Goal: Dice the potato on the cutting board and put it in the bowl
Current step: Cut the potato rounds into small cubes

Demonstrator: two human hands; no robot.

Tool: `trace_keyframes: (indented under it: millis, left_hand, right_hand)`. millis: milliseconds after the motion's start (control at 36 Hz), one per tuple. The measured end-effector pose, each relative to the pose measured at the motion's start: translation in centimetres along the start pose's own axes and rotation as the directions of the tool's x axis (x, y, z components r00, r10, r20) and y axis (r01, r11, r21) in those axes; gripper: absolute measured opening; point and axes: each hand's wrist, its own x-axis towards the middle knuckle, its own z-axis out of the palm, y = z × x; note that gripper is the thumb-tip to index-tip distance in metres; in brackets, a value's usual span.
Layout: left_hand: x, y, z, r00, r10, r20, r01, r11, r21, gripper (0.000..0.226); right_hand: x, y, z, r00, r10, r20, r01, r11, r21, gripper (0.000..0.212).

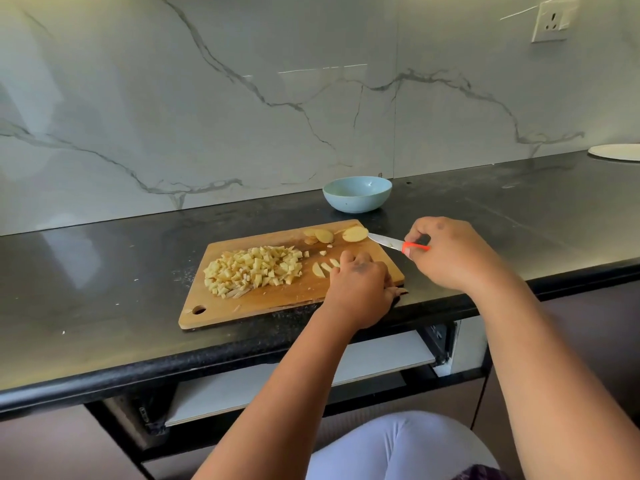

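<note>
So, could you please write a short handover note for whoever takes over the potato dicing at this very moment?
Right hand holds the knife by its orange handle, tip at a potato slice.
Left hand rests on the cutting board, fingers on cut strips.
Done: diced pile on the board.
Left: dice the strips and slices, then move everything into the blue bowl, which looks empty.

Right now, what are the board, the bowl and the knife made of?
Cutting board: looks like wood, brown with grain, matte. Bowl: probably glazed ceramic, though plastic is possible; smooth pale blue with a soft shine. Knife: shiny metal blade, orange handle, likely plastic.
</note>
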Motion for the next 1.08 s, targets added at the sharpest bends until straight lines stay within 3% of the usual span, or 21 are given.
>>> trace_keyframes:
  millis: [139, 194, 250, 306, 472, 639, 694, 833, 972, 1083]
  left_hand:
    - [-0.7, -0.4, 0.1, 0.998, -0.056, -0.014, 0.057, 0.998, 0.018, 0.032]
    - [-0.7, -1.2, -0.1, 0.975, -0.158, -0.155, 0.167, 0.985, 0.041, 0.033]
    - [-0.4, -2.3, -0.6, 0.906, -0.279, -0.319, 0.304, 0.952, 0.032, 0.034]
    - [0.2, -3.4, -1.2, 0.854, -0.366, -0.37, 0.391, 0.92, -0.006, 0.035]
    - [2.0, -3.8, -1.1, 0.892, -0.404, -0.203, 0.394, 0.915, -0.089, 0.028]
    - [2.2, -3.8, -0.9, 0.903, -0.408, -0.136, 0.368, 0.896, -0.247, 0.025]
    - [2.0, -4.2, -1.0, 0.901, -0.404, -0.159, 0.359, 0.899, -0.251, 0.023]
    - [1.0, -5.7, -0.7, 0.861, -0.344, -0.376, 0.288, 0.937, -0.198, 0.019]
    - [0.9, -4.5, 0.3, 0.899, -0.352, -0.259, 0.363, 0.932, -0.006, 0.061]
    - [1.4, -3.6, 0.6, 0.92, -0.335, -0.205, 0.354, 0.933, 0.06, 0.067]
  right_hand:
    - [0.2, 0.3, -0.1, 0.999, 0.008, -0.05, -0.008, 1.0, -0.001, 0.007]
    - [0.2, 0.4, -0.2, 0.999, 0.004, -0.048, -0.003, 1.0, 0.006, 0.007]
    - [0.2, 0.3, -0.1, 0.999, -0.005, -0.043, 0.005, 1.0, 0.003, 0.007]
    - [0.2, 0.0, 0.1, 0.999, -0.013, -0.036, 0.013, 1.0, 0.004, 0.007]
    - [-0.1, -0.5, 0.8, 0.999, -0.044, -0.008, 0.044, 0.999, 0.005, 0.009]
    - [-0.3, -0.8, 0.8, 0.998, -0.056, -0.001, 0.056, 0.998, 0.006, 0.01]
    - [-0.3, -0.8, 0.8, 0.998, -0.06, 0.003, 0.06, 0.998, -0.004, 0.009]
    - [0.1, -0.8, 0.7, 0.997, -0.022, 0.068, 0.028, 0.996, -0.083, 0.013]
    - [0.0, -0.7, 0.9, 0.988, 0.018, 0.154, 0.011, 0.982, -0.186, 0.012]
    - [-0.5, -1.0, 1.0, 0.977, 0.029, 0.212, 0.015, 0.978, -0.206, 0.01]
